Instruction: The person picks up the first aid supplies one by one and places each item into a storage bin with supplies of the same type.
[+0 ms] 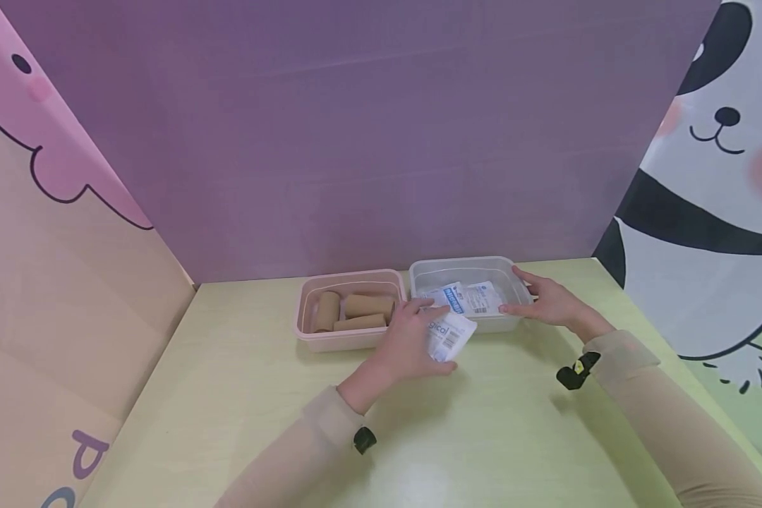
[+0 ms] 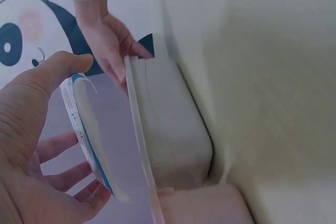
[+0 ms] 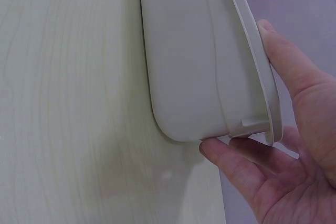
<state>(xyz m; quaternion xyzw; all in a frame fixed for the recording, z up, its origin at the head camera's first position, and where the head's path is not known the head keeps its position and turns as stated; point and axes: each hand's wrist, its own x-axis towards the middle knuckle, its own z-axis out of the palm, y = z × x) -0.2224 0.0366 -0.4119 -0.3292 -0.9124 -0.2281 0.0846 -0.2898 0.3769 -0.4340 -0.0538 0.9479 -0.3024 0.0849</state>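
Observation:
My left hand [image 1: 409, 342] pinches a flat white packet [image 1: 449, 336] with part of a printed word and a barcode, just in front of the two bins. In the left wrist view the packet [image 2: 86, 129] is tilted on edge between thumb and fingers. A grey-white plastic bin [image 1: 463, 267] stands at the back right with printed white packets [image 1: 476, 298] inside. At that bin's right end, my right hand [image 1: 555, 303] grips the wall, its thumb against the rim in the right wrist view and its fingers touching the end wall.
A pink bin [image 1: 343, 343] stands beside the grey-white one, with tan rolls [image 1: 365, 307] lying in it. Both are on a pale wood-grain table [image 1: 241, 395]. A purple panel [image 1: 381, 141] rises behind, with printed walls on both sides.

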